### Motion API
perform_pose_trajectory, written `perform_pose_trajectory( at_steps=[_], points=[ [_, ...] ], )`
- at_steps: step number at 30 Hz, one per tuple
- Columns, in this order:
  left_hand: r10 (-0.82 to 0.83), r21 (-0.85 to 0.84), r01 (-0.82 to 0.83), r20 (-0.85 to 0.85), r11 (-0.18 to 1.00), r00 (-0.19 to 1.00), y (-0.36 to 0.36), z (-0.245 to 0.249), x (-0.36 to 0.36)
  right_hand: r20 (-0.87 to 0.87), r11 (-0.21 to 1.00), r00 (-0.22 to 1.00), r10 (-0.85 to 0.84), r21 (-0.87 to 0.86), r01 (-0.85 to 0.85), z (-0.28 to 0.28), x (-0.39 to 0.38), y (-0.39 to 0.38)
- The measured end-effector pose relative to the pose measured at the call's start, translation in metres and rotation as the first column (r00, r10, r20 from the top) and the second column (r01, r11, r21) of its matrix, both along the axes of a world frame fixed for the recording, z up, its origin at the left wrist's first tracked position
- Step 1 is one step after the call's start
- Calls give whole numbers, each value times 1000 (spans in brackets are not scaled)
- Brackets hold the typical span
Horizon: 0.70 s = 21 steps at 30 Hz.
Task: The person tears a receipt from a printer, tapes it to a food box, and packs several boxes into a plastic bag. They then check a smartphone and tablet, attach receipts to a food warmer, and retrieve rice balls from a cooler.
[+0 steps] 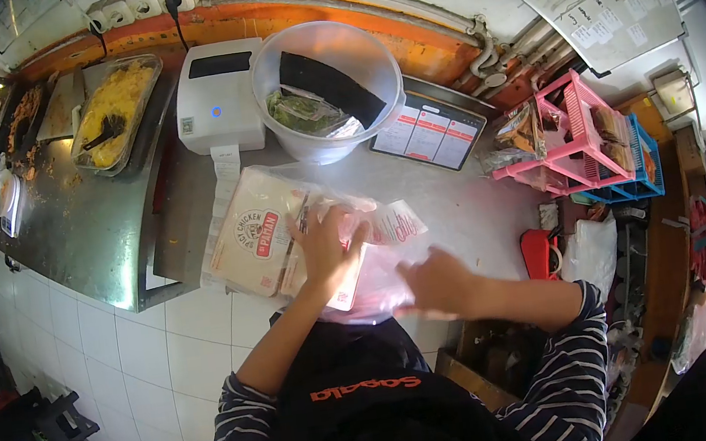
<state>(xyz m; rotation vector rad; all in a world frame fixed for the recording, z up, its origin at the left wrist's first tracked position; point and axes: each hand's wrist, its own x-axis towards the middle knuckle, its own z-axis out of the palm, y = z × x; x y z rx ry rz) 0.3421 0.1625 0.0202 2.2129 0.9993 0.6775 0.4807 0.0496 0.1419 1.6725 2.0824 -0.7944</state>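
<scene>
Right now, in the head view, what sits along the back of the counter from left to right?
Tray of yellow food → white printer → clear plastic tub → tablet → pink rack.

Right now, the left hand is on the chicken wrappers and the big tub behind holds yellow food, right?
No. In the head view the left hand is on the chicken wrappers, but the big tub behind holds green leaves and something black, not yellow food.
</scene>
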Motion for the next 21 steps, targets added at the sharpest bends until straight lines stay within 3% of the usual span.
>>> perform_pose_trajectory(
  at_steps=[2, 5, 6, 8, 11, 12, 15, 16, 19, 21],
  points=[
    [88, 35, -88, 16, 996, 996, 6, -15, 10, 174, 991, 983, -55, -113, 75, -10, 23, 18],
    [214, 108, -205, -78, 973, 974, -4, 13, 32, 244, 946, 922, -302, -41, 321, -34, 35, 37],
    [213, 71, -204, -153, 976, 965, -7, 22, 37, 62, 910, 926, -372, 219, 351, -55, 41, 32],
    [237, 102, -220, -199, 970, 951, -12, 25, 42, -315, 617, 889, -333, 640, 458, -95, 51, 20],
    [182, 111, -152, -343, 982, 921, -12, 19, 39, 193, 871, 914, -357, 422, 252, -42, 49, 35],
    [149, 102, -118, -401, 988, 904, -12, 15, 38, 141, 831, 928, -344, 507, 231, -39, 49, 30],
    [183, 235, -77, -472, 969, 862, -12, 12, 47, 296, 879, 882, -366, 421, 224, -15, 22, 22],
    [135, 149, -64, -538, 987, 832, -13, 17, 53, 311, 925, 909, -278, 343, 165, -5, 16, 20],
    [281, 395, -76, -496, 916, 822, -22, 2, 63, 259, 989, 966, -3, 144, -36, 21, -5, 14],
    [247, 373, -24, -563, 927, 789, -23, 6, 62, 139, 980, 976, 168, 80, -180, 30, -23, 9]
  ],
)
